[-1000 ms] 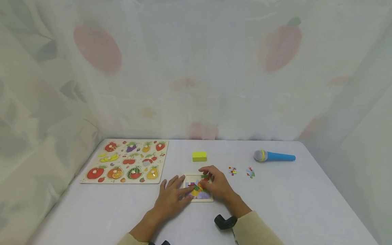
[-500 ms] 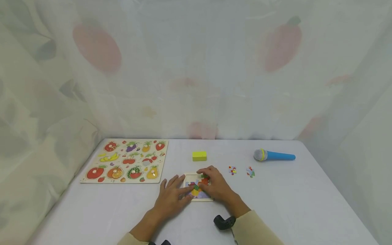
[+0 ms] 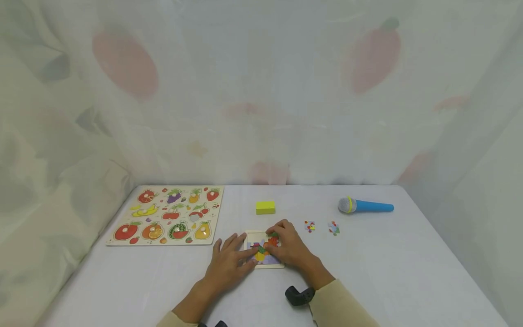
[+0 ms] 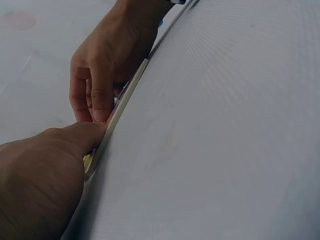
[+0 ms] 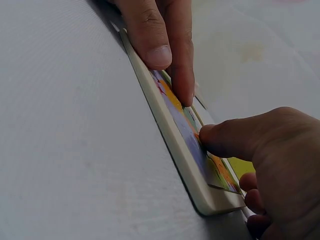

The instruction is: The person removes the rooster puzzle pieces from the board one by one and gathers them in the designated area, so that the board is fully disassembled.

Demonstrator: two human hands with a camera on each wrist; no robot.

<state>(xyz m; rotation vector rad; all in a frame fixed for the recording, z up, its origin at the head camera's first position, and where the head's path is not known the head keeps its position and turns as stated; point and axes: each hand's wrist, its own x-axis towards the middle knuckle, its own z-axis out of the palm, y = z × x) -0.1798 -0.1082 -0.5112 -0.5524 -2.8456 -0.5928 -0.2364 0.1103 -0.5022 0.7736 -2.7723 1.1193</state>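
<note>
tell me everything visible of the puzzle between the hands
The puzzle lies flat on the table: a pale, wood-looking frame around printed pieces in lilac, orange, green and yellow. Its far left part is bare of pieces. The left hand touches it from the left; the right hand curls over its right side, thumb on the pieces.

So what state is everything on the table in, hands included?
Small puzzle: partly filled, bare at far left.
Two loose pieces: flat, apart.
Fruit board: lying flat.
Yellow block: lying untouched.
Microphone: lying on its side.
Left hand's fingers: spread, touching the puzzle.
Right hand's fingers: curled, touching the puzzle.
</note>
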